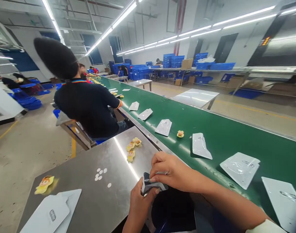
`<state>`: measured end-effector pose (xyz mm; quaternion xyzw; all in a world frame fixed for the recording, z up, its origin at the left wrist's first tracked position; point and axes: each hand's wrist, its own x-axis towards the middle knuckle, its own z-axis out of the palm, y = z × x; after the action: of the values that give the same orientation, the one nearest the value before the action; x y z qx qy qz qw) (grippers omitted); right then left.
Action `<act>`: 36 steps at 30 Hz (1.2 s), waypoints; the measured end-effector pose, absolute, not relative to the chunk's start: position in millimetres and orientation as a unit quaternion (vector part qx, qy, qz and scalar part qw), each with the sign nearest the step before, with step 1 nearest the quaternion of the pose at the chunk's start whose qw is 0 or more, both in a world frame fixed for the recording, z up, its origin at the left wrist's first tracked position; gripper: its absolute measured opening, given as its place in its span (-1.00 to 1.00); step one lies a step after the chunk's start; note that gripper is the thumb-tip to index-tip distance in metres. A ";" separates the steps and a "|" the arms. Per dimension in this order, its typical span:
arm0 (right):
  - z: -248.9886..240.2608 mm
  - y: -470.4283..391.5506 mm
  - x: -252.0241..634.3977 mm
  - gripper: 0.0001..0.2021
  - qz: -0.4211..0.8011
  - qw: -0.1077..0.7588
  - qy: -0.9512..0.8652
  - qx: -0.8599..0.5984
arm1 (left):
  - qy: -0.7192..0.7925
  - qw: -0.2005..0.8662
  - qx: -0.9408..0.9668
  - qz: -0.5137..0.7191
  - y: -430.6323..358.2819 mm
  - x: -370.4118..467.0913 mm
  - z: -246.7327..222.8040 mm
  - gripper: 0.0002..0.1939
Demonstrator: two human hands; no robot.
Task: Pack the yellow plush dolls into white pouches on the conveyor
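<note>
Crossing the room [157,35], a green belt [223,136] carries pale pouches [238,170].

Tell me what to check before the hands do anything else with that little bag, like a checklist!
1. Left hand holding the bag: ok.
2. Right hand free: not ok, its fingers are busy at the bag's opening.
3. Something inside the bag: cannot tell, fingers hide it.
4. Yellow toys lying on the metal table: ok.
5. White dots on the table too: ok.
6. Other white bags on the table: ok.
</note>
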<state>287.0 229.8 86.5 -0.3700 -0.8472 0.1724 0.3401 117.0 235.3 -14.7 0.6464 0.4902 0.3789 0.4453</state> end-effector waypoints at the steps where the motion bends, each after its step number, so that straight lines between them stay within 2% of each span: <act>1: 85.8 227.1 291.6 -0.88 0.149 0.329 -0.855 -0.372 | 0.483 0.454 0.648 0.375 236.2 123.0 -13.9 -0.81; 5: 82.4 233.5 316.8 -0.84 0.110 0.298 -0.848 -0.424 | 0.463 0.482 0.644 0.373 240.0 144.0 -10.6 -0.79; 10: 71.2 291.1 397.0 -0.66 0.018 0.247 -0.628 -0.738 | 0.462 0.526 0.604 0.382 240.7 161.1 -12.8 -0.75; 14: 39.5 325.8 441.9 -0.59 -0.011 0.185 -0.517 -0.836 | 0.454 0.573 0.561 0.388 242.5 168.7 -22.3 -0.70; 18: 6.3 327.3 435.4 -0.75 -0.013 0.176 -0.553 -0.814 | 0.445 0.587 0.552 0.390 249.0 173.5 -24.8 -0.66; 20: 3.3 319.5 426.1 -0.75 0.002 0.188 -0.584 -0.790 | 0.431 0.603 0.552 0.382 251.3 174.4 -20.2 -0.66; 23: 21.6 297.4 409.5 -0.64 0.037 0.235 -0.633 -0.737 | 0.414 0.614 0.560 0.371 252.0 175.0 -11.1 -0.69; 27: 68.5 255.0 377.6 -0.55 0.147 0.332 -0.744 -0.561 | 0.425 0.564 0.591 0.389 249.8 176.1 -6.7 -0.73; 29: 87.3 237.8 362.9 -0.63 0.169 0.311 -0.799 -0.487 | 0.421 0.547 0.604 0.399 247.8 175.5 -8.2 -0.72; 32: 98.1 224.7 351.4 -0.76 0.128 0.247 -0.858 -0.432 | 0.400 0.542 0.621 0.401 243.6 172.2 -12.5 -0.73; 36: 92.5 223.8 350.2 -0.76 0.066 0.208 -0.872 -0.438 | 0.372 0.541 0.641 0.397 239.0 167.4 -20.3 -0.75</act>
<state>350.2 223.8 92.5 -0.4376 -0.8723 0.0660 0.2077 167.4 239.0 -20.3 0.6413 0.3716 0.3970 0.5413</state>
